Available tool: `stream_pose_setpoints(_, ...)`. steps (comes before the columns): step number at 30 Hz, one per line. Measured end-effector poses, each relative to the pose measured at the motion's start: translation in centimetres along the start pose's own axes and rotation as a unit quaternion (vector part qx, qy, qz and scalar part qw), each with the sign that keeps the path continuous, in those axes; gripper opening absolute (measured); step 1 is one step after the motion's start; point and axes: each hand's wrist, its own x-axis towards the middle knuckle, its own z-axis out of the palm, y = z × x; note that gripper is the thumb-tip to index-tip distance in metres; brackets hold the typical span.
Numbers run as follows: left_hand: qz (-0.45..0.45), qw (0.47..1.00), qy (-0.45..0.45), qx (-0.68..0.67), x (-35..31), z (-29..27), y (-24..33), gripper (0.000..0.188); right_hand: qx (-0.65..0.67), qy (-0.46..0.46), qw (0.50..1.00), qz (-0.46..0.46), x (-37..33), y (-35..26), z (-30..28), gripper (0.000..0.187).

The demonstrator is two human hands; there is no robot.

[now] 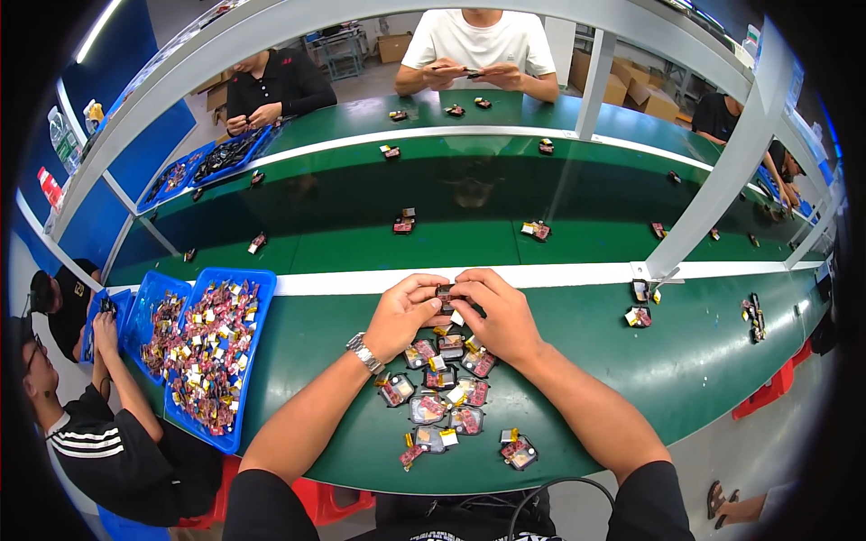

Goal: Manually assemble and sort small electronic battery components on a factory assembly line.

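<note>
1. Over the green table (704, 370), the left hand (397, 316) pinches a small dark part (444, 295) between curled fingers.
2. The right hand (501, 316) closes its fingertips on the part's other side.
3. Nearer the body, circuit-board pieces (439, 377) lie clustered.

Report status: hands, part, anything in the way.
Left hand and right hand on one small dark part. Small assemblies clustered on green bench, close to the hands. No obstruction seen; filled blue tray off left.
</note>
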Motion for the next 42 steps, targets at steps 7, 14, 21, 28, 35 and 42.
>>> stream_pose_setpoints(7,0.029,0.999,-0.002,0.016,0.0,0.2,-0.3,0.03,0.011,0.021,1.0,0.017,-0.1,-0.3,0.4,0.015)
stream_pose_setpoints(14,0.043,0.998,0.002,0.046,0.0,0.3,-0.7,0.028,0.051,0.024,0.994,0.089,-0.2,-1.0,0.7,0.012)
stream_pose_setpoints(21,0.052,0.996,0.028,0.06,0.0,0.4,-0.9,0.026,0.02,0.033,0.997,0.062,-0.3,-1.5,0.9,0.011)
stream_pose_setpoints(28,0.061,0.993,0.04,0.094,-0.1,0.7,-0.8,0.025,0.003,0.045,0.998,0.051,-0.5,-1.2,1.1,0.011)
stream_pose_setpoints(35,0.073,0.994,0.018,0.082,-0.2,0.6,-0.9,0.028,0.055,0.049,0.994,0.086,-0.4,-1.5,0.9,0.015)
stream_pose_setpoints(42,0.065,0.993,0.022,0.095,-0.2,0.7,-0.8,0.028,0.065,0.045,0.992,0.095,-0.5,-1.7,0.9,0.016)
